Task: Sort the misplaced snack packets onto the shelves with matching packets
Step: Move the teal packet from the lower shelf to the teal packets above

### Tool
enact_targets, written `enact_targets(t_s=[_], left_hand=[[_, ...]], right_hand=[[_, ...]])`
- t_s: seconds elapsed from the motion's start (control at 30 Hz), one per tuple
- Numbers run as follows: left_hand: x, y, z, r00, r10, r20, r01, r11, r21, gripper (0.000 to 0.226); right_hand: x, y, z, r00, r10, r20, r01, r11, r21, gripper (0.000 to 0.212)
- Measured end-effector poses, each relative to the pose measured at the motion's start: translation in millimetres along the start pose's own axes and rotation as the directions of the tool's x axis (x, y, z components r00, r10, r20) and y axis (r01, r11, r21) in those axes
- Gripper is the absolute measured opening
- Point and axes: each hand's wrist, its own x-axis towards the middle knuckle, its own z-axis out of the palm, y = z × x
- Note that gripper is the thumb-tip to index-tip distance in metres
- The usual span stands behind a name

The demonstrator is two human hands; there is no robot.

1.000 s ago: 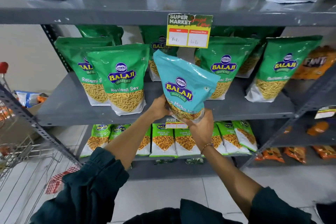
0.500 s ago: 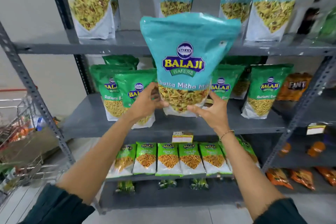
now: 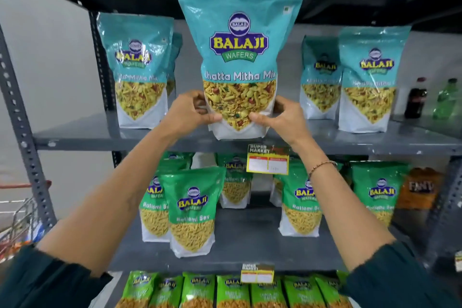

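A teal Khatta Mitha Mix packet (image 3: 240,40) stands upright at the front edge of the upper grey shelf (image 3: 82,136). My left hand (image 3: 186,114) grips its lower left corner and my right hand (image 3: 281,117) grips its lower right corner. Matching teal packets stand on the same shelf: one at the left (image 3: 138,70) and two at the right (image 3: 370,77). I cannot tell whether the held packet's base rests on the shelf.
Green Ratlami Sev packets (image 3: 192,210) fill the shelf below, with smaller green packets (image 3: 197,290) under them. Two bottles (image 3: 416,100) stand at the upper shelf's right end. An orange packet (image 3: 420,187) sits right. A trolley (image 3: 17,220) is at the left.
Both hands have lifted the teal packet from the green-packet shelf level up to the shelf of matching teal packets. My view has tilted upward with it.
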Motion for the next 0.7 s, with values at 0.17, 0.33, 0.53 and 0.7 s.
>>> enact_targets(t_s=[0.17,0.33,0.53,0.7], left_hand=[[54,-18,14,1.0,-0.011,-0.028,0.014,0.993,0.113,0.041],[93,-43,32,0.999,-0.044,-0.019,0.046,0.981,0.189,0.037],[122,-61,50,0.995,-0.095,0.004,0.094,0.983,0.156,0.035],[130,-70,60,0.989,-0.143,0.037,0.137,0.981,0.136,0.038]], right_hand=[[52,42,3,0.992,0.12,0.049,-0.122,0.991,0.051,0.039],[81,80,5,0.976,0.21,0.063,-0.214,0.975,0.066,0.042],[104,101,-4,0.961,0.256,0.105,-0.259,0.966,0.014,0.029],[111,112,-9,0.94,0.311,0.143,-0.313,0.95,-0.007,0.031]])
